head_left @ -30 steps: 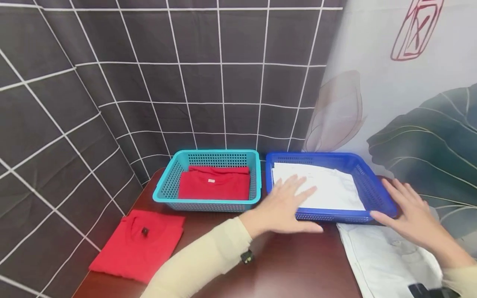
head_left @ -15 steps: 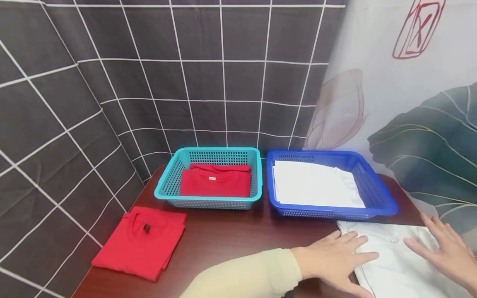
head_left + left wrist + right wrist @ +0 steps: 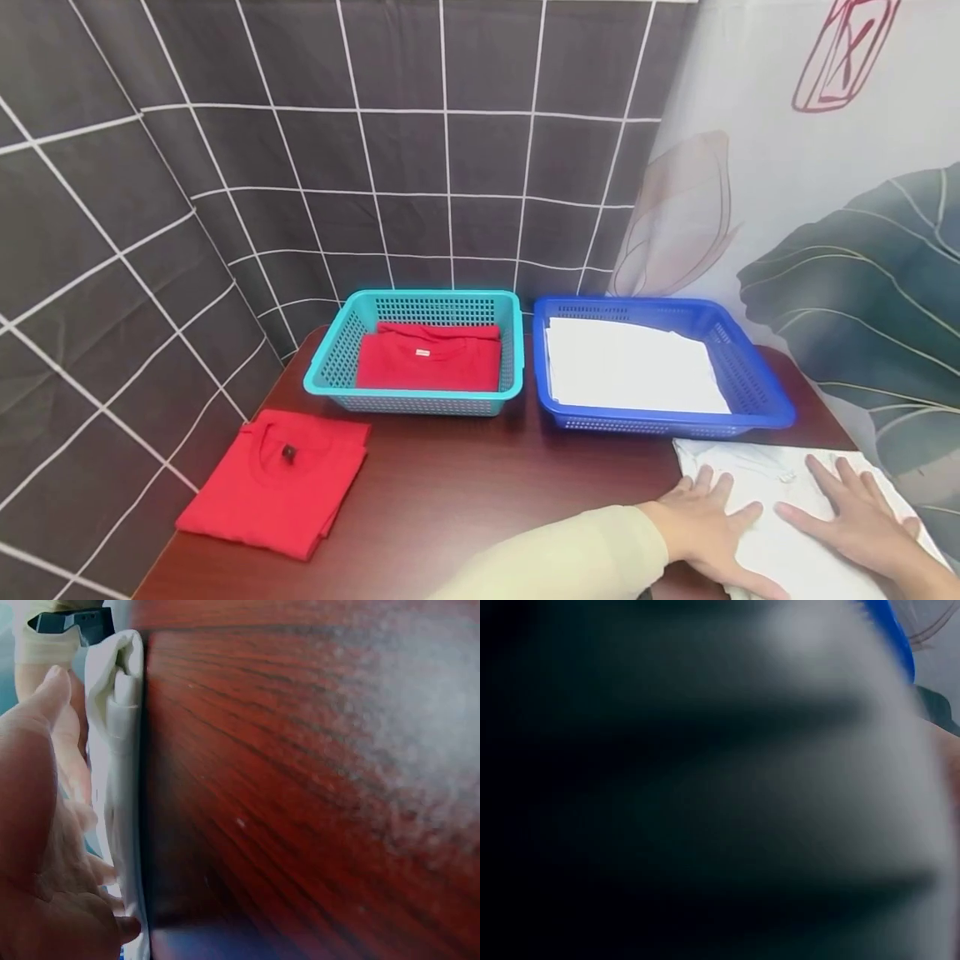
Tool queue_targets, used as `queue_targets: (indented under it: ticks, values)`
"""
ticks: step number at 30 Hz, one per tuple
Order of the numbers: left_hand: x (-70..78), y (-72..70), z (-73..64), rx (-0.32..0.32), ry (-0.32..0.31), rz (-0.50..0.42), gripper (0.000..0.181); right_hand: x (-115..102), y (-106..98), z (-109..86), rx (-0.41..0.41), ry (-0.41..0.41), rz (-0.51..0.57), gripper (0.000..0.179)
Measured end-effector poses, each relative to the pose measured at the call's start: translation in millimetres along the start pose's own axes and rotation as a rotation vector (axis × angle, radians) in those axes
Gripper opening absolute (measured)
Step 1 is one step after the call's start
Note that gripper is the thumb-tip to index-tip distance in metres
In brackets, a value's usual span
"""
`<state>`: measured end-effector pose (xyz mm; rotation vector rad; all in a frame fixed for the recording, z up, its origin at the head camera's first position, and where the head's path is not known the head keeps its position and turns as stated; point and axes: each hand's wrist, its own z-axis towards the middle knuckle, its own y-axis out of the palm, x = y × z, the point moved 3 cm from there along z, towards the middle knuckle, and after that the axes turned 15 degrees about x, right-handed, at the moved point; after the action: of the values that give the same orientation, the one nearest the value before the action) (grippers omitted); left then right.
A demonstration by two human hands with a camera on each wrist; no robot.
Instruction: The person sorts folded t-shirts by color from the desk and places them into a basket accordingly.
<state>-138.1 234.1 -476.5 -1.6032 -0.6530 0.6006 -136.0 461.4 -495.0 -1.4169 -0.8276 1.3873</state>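
A folded white garment (image 3: 787,550) lies on the table at the lower right of the head view. My left hand (image 3: 708,529) rests on its left side with the fingers spread. On its right part lies my right hand (image 3: 855,517), fingers also spread and fairly straight. In the left wrist view, the layered folded edge of the white garment (image 3: 124,750) stands beside the left hand (image 3: 45,847). The right wrist view is mostly dark and blurred, with only a sliver of the right hand (image 3: 949,761) at its edge.
A blue basket (image 3: 667,421) holds folded white clothing (image 3: 630,367). Left of it, a turquoise basket (image 3: 420,404) contains folded red clothing (image 3: 435,367). A folded red shirt (image 3: 285,492) lies on the brown table (image 3: 457,492) at the left. Grid-patterned cloth (image 3: 405,150) hangs behind.
Both hands have moved from the blue basket down to the white garment at the lower right, where they now rest. The baskets and the red shirt stay in place.
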Motion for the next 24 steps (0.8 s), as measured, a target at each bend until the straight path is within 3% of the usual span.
queue_targets:
  ticks: [5, 16, 24]
  values:
    - [-1.2, 1.6, -2.4, -0.009, 0.002, 0.049, 0.084, -0.1, 6.7, -0.8, 0.011, 0.004, -0.015, 0.104]
    - [-7.4, 2.0, -9.9, -0.023, -0.028, 0.042, 0.088, -7.7, 10.8, -0.6, 0.022, -0.018, -0.020, 0.104]
    - [-22.1, 3.5, -26.0, -0.021, -0.011, 0.022, 0.088, -28.5, 13.8, -5.5, 0.005, -0.036, -0.036, 0.103]
